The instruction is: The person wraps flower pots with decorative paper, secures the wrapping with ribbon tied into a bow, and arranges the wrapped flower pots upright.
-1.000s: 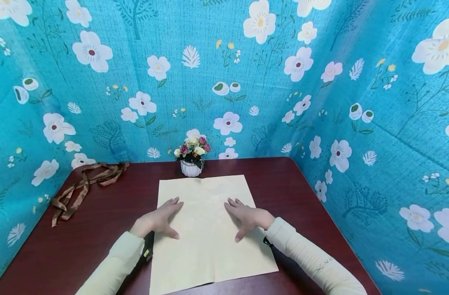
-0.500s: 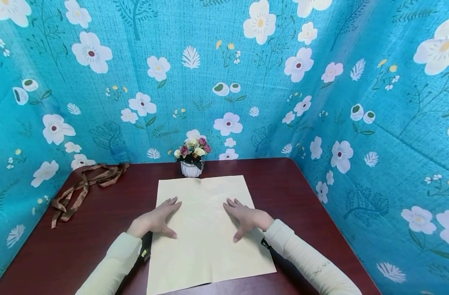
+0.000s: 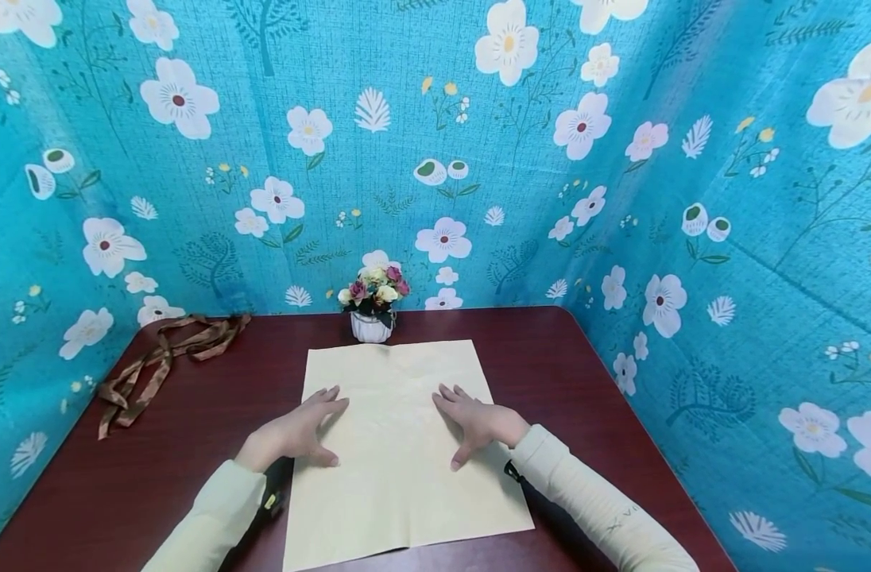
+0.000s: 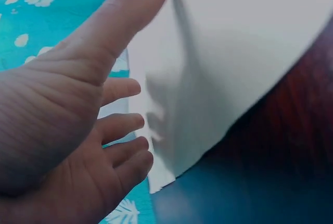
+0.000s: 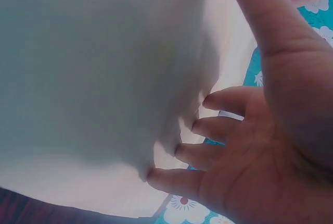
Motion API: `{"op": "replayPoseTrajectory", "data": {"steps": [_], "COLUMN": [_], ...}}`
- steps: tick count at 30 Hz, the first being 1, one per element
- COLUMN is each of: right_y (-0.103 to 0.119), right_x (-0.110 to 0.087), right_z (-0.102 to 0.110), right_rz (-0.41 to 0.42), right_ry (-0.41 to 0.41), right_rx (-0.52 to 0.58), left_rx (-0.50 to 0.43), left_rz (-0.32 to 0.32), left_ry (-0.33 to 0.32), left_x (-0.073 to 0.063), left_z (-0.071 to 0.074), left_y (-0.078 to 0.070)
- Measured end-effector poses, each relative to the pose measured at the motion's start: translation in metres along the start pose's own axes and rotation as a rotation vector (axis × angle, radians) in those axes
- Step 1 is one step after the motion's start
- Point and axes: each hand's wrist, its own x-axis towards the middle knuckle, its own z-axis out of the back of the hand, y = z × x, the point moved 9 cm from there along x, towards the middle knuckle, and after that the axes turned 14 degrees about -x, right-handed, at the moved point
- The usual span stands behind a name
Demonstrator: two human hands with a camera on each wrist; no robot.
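A large cream sheet of paper (image 3: pixel 385 461) lies on the table with a faint crease down its middle. Over its left edge is my left hand (image 3: pixel 300 429), fingers spread and thumb apart. My right hand (image 3: pixel 478 423) is at the sheet's right side, its fingers spread too. In the right wrist view, the fingertips (image 5: pixel 177 148) touch the paper. The left wrist view has the thumb (image 4: pixel 140 5) over the sheet and the other fingers near its surface; whether they touch is unclear. Neither hand grips anything.
Behind the sheet stands a white pot of artificial flowers (image 3: pixel 371 318). A brown patterned ribbon (image 3: pixel 164 357) lies loosely at the back left of the dark red table (image 3: pixel 550 357). Blue floral cloth (image 3: pixel 407 159) hangs around the table.
My left hand has slid a little left toward the paper's edge. The sheet and right hand have shifted very slightly left; the fingers stay spread.
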Motion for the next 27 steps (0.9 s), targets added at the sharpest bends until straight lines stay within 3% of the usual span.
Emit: {"op": "replayPoseTrajectory", "data": {"steps": [3, 10, 13, 16, 20, 23, 27], "right_y": [0.000, 0.002, 0.004, 0.005, 0.005, 0.002, -0.010], "right_x": [0.001, 0.002, 0.002, 0.003, 0.010, 0.019, 0.036], "right_z": [0.000, -0.002, 0.000, 0.005, 0.022, 0.042, 0.066], "right_rz": [-0.004, -0.020, -0.026, -0.021, -0.004, -0.026, -0.089], "right_ry": [0.014, 0.035, 0.031, 0.009, -0.099, -0.230, -0.415], "right_rx": [-0.017, -0.055, -0.064, -0.061, -0.046, -0.002, 0.187], "left_rx": [0.010, -0.003, -0.080, -0.132, -0.070, 0.002, 0.028], "left_rz": [-0.054, -0.275, -0.291, -0.258, -0.265, -0.309, -0.359], "left_ry": [-0.003, -0.017, -0.005, 0.008, -0.036, -0.085, -0.123], "left_x": [-0.008, -0.031, -0.042, -0.052, -0.064, -0.073, -0.085], "left_z": [-0.002, -0.010, -0.016, -0.023, -0.028, -0.031, -0.039], "left_y": [-0.012, -0.046, -0.049, -0.047, -0.049, -0.055, -0.062]}}
